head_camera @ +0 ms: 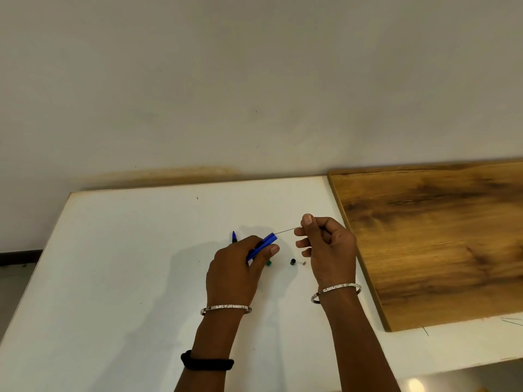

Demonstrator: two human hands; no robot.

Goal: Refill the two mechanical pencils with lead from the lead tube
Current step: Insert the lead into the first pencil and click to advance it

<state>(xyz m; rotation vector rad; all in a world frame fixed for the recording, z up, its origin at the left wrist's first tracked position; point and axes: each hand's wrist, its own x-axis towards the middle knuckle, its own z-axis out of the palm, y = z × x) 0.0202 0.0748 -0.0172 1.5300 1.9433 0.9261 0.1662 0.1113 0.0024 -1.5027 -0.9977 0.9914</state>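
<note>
My left hand (236, 271) grips a blue mechanical pencil (263, 244), its open back end tilted up to the right. My right hand (325, 247) pinches a thin lead stick (285, 230) between thumb and forefinger, and the stick's left tip meets the pencil's open end. A second blue pencil (234, 237) lies on the white table (127, 264) behind my left hand, mostly hidden. A green piece (268, 263) shows under my left fingers. A small black cap (293, 261) and a tiny pale eraser piece (304, 262) lie on the table between my hands.
A brown wooden board (438, 236) lies on the right part of the table, its left edge close to my right wrist. Thin lead sticks (512, 321) lie at the board's near right corner. A white wall rises behind the table.
</note>
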